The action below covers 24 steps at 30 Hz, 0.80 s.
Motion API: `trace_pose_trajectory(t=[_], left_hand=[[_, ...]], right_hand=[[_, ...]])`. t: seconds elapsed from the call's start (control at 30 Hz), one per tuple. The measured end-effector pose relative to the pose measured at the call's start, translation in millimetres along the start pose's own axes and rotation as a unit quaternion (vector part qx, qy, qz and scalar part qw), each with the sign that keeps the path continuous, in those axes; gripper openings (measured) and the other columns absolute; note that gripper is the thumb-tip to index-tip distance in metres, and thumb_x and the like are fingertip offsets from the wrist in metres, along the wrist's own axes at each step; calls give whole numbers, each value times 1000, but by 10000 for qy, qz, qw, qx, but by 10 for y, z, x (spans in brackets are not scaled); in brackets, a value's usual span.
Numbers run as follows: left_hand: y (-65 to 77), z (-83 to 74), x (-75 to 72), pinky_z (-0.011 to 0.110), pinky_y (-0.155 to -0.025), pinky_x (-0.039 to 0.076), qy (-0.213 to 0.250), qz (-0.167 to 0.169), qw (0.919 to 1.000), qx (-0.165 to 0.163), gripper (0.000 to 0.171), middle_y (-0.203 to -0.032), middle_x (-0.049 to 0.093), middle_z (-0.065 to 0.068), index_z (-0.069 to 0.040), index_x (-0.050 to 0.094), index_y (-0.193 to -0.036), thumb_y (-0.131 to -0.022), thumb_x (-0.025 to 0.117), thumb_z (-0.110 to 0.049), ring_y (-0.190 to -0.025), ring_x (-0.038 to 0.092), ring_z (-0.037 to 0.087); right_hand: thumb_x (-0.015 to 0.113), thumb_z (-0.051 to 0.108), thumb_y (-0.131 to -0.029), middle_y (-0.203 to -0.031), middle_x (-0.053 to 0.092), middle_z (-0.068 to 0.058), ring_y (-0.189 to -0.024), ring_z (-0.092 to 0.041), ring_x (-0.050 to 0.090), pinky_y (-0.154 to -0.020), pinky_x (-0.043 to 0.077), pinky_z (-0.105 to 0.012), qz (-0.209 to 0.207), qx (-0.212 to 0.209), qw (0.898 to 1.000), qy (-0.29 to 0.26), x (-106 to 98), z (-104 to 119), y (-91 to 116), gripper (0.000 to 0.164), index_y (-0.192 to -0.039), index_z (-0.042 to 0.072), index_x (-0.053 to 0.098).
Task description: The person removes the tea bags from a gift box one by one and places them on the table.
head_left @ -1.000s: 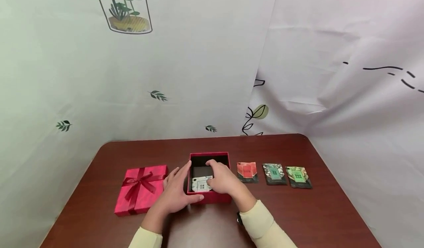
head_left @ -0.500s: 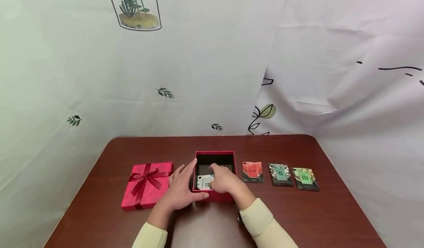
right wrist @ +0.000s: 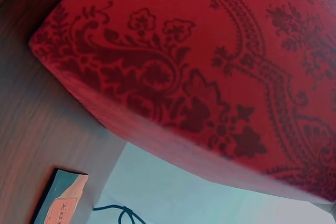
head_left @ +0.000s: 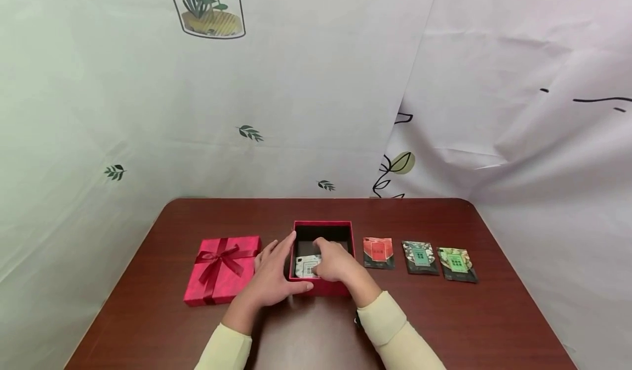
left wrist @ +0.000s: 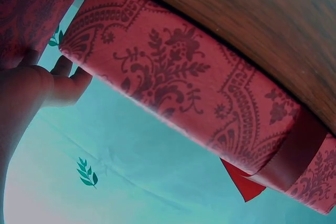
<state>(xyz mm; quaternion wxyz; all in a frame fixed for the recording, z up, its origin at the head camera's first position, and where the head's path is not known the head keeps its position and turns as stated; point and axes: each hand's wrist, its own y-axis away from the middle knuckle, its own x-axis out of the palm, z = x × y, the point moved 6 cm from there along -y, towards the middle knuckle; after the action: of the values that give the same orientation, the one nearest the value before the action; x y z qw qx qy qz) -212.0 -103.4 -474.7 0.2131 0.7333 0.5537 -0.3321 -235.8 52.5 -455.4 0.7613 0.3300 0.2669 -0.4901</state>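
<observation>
A red open-topped box with a dark inside stands mid-table. In its front left part lies a white patterned sachet. My left hand rests at the box's left front corner, fingers along the left wall and thumb across the front. In the left wrist view that hand shows between the box and the ribboned lid. My right hand reaches in over the front right rim. Its thumb overlaps the sachet's right part, with the index finger apart from it, farther back. The other fingertips are hidden.
On the left lies the red lid with its bow. Right of the box lie an orange sachet, a white-flowered sachet with a teal label and a green sachet. A patterned white cloth hangs behind the table.
The head view has shifted, so everything sits farther right in it. My right hand has slid slightly left over the white sachet, which keeps its place in the box. The left hand stays put.
</observation>
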Motion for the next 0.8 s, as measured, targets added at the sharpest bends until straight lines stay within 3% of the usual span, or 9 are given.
trace_pose_trajectory(t=[0.3,0.53,0.8], left_hand=[[-9,-3,-3,64,-107,14,-28,42,10000,-24,118,-157,34,-3,-27,23,-160,-66,88,-54,-144,17,33],[-11,-7,-13,65,-108,13,15,50,10000,-25,119,-157,35,-2,-26,23,-161,-65,88,-53,-144,16,34],[-8,-8,-11,63,-106,13,23,55,10000,35,117,-159,31,-4,-26,22,-161,-67,87,-53,-144,16,35]], right_hand=[[84,9,-76,-119,61,-15,-104,-29,54,-89,50,-53,-378,-100,9992,-67,-41,23,-16,56,-128,7,62],[83,4,-77,-101,63,-9,-85,-23,57,-73,53,-41,-168,-204,9994,-211,15,35,-56,48,-120,5,64],[80,0,-77,-95,62,-8,-82,-22,55,-69,52,-38,31,-126,9997,-222,56,52,-83,42,-116,3,65]])
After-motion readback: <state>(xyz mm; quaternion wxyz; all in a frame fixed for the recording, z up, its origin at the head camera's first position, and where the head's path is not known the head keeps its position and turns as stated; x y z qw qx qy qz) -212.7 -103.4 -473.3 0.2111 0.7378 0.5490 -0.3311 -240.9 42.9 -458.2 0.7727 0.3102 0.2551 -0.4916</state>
